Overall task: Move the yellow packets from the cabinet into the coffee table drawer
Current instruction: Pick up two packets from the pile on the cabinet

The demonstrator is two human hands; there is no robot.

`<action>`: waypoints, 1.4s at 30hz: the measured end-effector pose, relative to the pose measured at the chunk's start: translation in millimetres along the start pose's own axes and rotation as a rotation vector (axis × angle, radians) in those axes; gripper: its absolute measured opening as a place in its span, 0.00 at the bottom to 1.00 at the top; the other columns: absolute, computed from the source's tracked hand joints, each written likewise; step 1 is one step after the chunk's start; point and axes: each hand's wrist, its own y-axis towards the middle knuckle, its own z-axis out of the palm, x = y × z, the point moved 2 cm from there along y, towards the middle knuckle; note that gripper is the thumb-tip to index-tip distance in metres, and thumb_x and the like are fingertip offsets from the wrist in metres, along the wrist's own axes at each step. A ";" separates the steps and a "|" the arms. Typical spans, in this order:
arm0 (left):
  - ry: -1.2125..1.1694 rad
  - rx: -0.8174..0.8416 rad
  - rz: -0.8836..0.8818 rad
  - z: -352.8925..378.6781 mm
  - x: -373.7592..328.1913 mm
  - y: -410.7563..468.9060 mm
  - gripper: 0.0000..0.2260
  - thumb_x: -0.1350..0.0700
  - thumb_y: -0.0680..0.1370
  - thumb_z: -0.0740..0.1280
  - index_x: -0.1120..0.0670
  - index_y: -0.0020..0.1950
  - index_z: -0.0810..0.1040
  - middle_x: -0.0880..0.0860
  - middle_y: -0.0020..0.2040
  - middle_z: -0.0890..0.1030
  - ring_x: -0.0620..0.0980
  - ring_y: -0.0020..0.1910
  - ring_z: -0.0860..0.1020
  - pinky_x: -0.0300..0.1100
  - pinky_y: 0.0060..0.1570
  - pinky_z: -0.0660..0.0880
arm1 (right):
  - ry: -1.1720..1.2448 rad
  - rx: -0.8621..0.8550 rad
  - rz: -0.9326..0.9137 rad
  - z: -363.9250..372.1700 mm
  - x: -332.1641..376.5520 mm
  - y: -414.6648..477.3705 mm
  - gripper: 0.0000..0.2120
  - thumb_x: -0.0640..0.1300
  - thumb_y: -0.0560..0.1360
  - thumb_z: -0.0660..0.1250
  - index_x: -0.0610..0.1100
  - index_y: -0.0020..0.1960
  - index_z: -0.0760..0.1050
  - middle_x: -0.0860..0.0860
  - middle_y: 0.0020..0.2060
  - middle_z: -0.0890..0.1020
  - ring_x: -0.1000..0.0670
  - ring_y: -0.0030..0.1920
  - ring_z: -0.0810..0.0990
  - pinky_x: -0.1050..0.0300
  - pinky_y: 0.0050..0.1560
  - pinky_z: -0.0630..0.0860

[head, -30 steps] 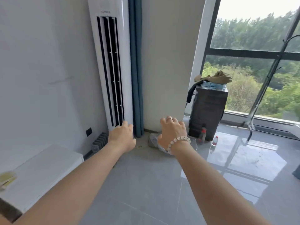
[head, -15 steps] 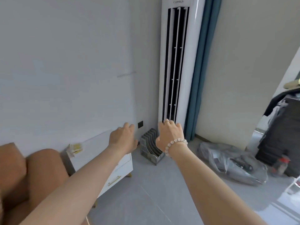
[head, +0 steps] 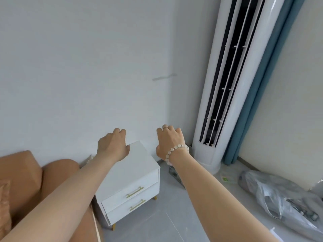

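Grey floor tiles [head: 157,224] run nearest to me, with an orange-brown sofa [head: 26,180] low on the near side of my left fingers [head: 120,131]. Both bare forearms reach forward from the bottom edge. Under them stands the white cabinet [head: 132,168], its two drawers with gold handles [head: 134,192] both pushed in. My left hand [head: 112,147] hangs over the cabinet's back corner. My right hand [head: 170,143], with a bead bracelet [head: 176,151] at the wrist and a ring [head: 165,128], hangs just past its right edge. On both hands the fingers bend loosely down beyond the knuckles, tips hidden from me, and nothing shows in either one. Of the yellow packets I can't be sure: a pale scrap [head: 88,158] peeks out left of my left forearm at the cabinet's rear, too small to name. Below my right fingers [head: 170,128] a grey rack [head: 174,173] sits on the floor. Farther right lies a plastic-wrapped bundle [head: 279,194], then a white tower air conditioner [head: 227,84] and a blue curtain [head: 258,102]. Beyond both hands is plain white wall [head: 87,67].
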 end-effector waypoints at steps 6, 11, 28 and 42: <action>0.056 -0.027 -0.055 17.5 33.7 53.2 0.19 0.47 0.78 0.61 0.54 0.66 0.67 0.50 0.60 0.71 0.52 0.58 0.72 0.42 0.41 0.69 | 0.010 -0.013 -0.028 16.6 5.1 66.5 0.15 0.43 0.76 0.58 0.41 0.61 0.68 0.46 0.57 0.72 0.47 0.57 0.71 0.55 0.55 0.64; 0.057 0.031 -0.080 35.4 43.8 72.3 0.21 0.46 0.78 0.62 0.54 0.67 0.67 0.51 0.61 0.71 0.52 0.58 0.72 0.42 0.41 0.68 | 0.006 0.031 -0.056 33.2 6.4 102.8 0.15 0.42 0.75 0.58 0.42 0.61 0.68 0.46 0.58 0.72 0.47 0.57 0.71 0.55 0.55 0.64; 0.142 0.033 -0.261 49.0 62.2 214.7 0.19 0.49 0.78 0.62 0.56 0.66 0.68 0.52 0.61 0.71 0.53 0.57 0.72 0.43 0.43 0.67 | 0.099 -0.015 -0.220 81.7 -12.2 285.5 0.15 0.41 0.74 0.57 0.41 0.61 0.68 0.47 0.57 0.72 0.47 0.57 0.70 0.55 0.55 0.64; 0.067 0.184 -0.583 155.7 195.3 237.9 0.16 0.52 0.77 0.63 0.55 0.62 0.68 0.51 0.57 0.71 0.52 0.53 0.73 0.42 0.41 0.64 | 0.145 0.175 -0.564 195.3 139.3 367.9 0.14 0.43 0.75 0.57 0.42 0.60 0.67 0.47 0.57 0.72 0.47 0.57 0.70 0.55 0.55 0.63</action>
